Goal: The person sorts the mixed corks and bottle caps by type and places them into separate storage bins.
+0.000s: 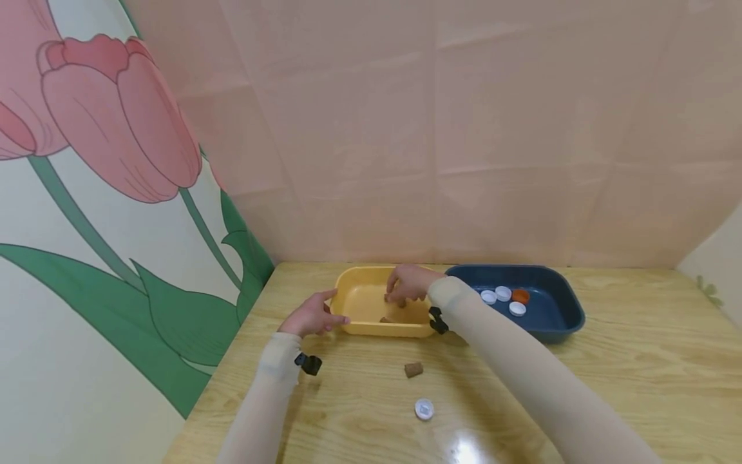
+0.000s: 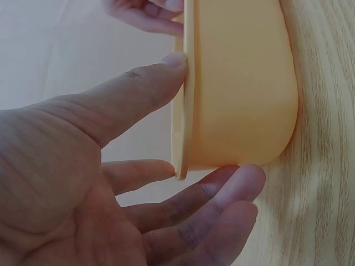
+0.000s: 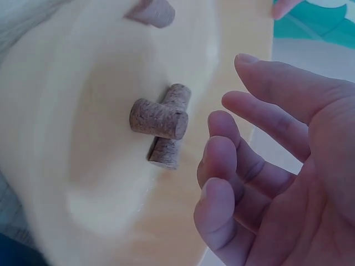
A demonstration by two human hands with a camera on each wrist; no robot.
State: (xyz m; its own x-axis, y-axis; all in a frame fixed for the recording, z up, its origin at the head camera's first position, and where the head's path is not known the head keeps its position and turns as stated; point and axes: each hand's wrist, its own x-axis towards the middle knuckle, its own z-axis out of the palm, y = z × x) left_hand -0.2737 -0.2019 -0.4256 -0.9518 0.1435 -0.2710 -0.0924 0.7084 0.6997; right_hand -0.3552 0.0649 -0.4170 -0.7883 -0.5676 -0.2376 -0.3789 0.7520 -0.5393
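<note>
At the left end of a yellow tray (image 1: 361, 301), my left hand (image 1: 310, 314) touches the rim with thumb and index finger. The left wrist view has the other fingers (image 2: 222, 221) loosely extended beside the tray's corner. My right hand (image 1: 414, 282) hovers over the tray's right half, its fingers apart from the corks. In the right wrist view, one cork (image 3: 155, 118) lies across another cork (image 3: 165, 154), just off the fingertips. A third cork (image 3: 155, 12) is seen near that view's top edge.
A dark blue tray (image 1: 553, 312) to the right holds several white bottle caps (image 1: 503, 294) and an orange cap (image 1: 520, 296). On the wooden table in front lie a loose cork (image 1: 413, 369) and a white cap (image 1: 424, 409). A pink sheet (image 1: 464, 161) hangs behind.
</note>
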